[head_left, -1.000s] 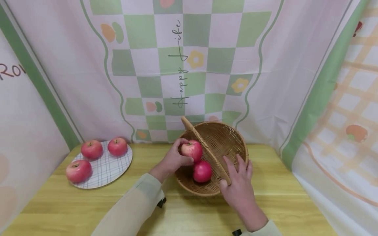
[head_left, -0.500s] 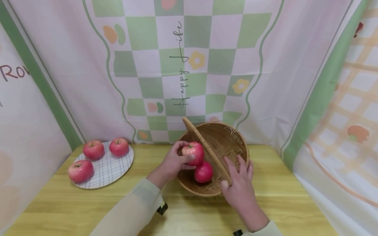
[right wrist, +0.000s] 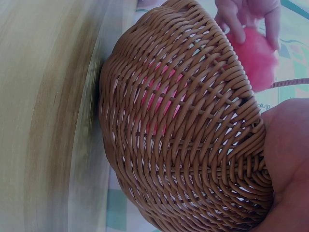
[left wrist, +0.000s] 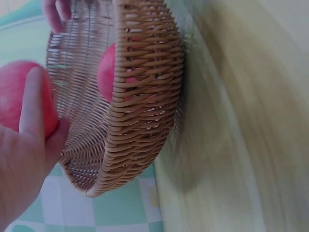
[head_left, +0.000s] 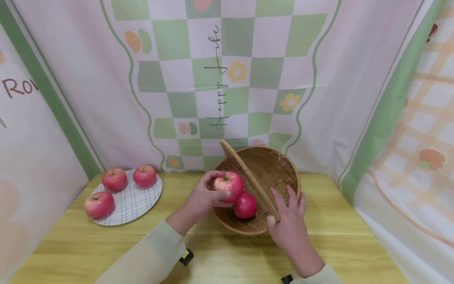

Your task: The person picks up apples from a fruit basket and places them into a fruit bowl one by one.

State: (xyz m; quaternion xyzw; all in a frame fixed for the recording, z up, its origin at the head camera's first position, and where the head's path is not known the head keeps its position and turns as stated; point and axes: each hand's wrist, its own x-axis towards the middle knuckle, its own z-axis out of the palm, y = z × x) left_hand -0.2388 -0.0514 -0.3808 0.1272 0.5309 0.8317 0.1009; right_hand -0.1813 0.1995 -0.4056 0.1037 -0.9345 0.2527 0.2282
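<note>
My left hand (head_left: 200,199) grips a red apple (head_left: 229,187) over the left side of a brown wicker basket (head_left: 269,167). The left wrist view has this held apple (left wrist: 21,94) above the rim, with a finger and the thumb against it. Lower in the basket lies a second apple (head_left: 245,206), partly seen through the weave from the right wrist. My right hand (head_left: 289,225) rests on the basket's near right rim, fingers spread and fairly straight, thumb beside the lower end of the arched handle (head_left: 252,177).
At the left of the wooden table (head_left: 227,260), a round checked plate (head_left: 136,201) bears three apples: one at the front (head_left: 99,204), two behind. A printed cloth (head_left: 205,98) hangs right behind the table. Another cloth (head_left: 418,165) hangs at the right.
My left hand has drawn slightly back toward me and to the left with the apple, which looks a little larger now. The right hand stays on the basket rim.
</note>
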